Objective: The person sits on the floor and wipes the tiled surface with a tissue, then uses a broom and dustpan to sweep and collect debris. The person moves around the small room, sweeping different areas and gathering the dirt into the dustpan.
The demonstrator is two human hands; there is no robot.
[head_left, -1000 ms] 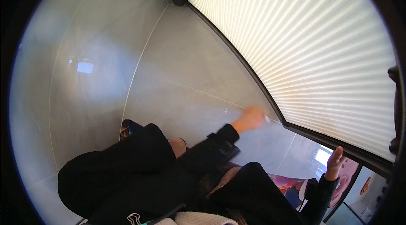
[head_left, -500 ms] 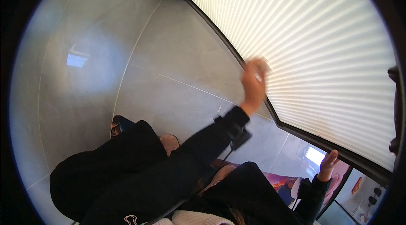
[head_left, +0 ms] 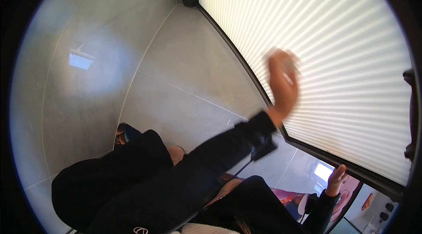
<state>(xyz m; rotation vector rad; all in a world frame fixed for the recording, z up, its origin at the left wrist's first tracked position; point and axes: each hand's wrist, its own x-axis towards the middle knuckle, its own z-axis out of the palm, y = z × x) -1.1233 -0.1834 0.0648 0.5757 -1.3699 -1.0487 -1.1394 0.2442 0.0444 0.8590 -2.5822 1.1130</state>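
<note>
My left hand is smeared by motion in front of the ribbed, cream-white lit panel. Its fingers look curled, and a small pale patch shows among them; what it is I cannot make out. The dark frame of the panel passes under my left wrist. My right hand is lower right, beside the panel's dark lower edge, with its visible fingers stretched up and nothing seen in it. Whether it touches the edge I cannot tell.
Large grey floor tiles stretch to the left, with light reflected in them. My dark-clothed knees are bent below. A colourful printed surface lies near my right arm, and a glass-like panel edge stands at the lower right corner.
My left hand has moved right, from the panel's dark frame farther over the ribbed surface. My right hand has shifted slightly down and left in the picture. The view has tilted a little.
</note>
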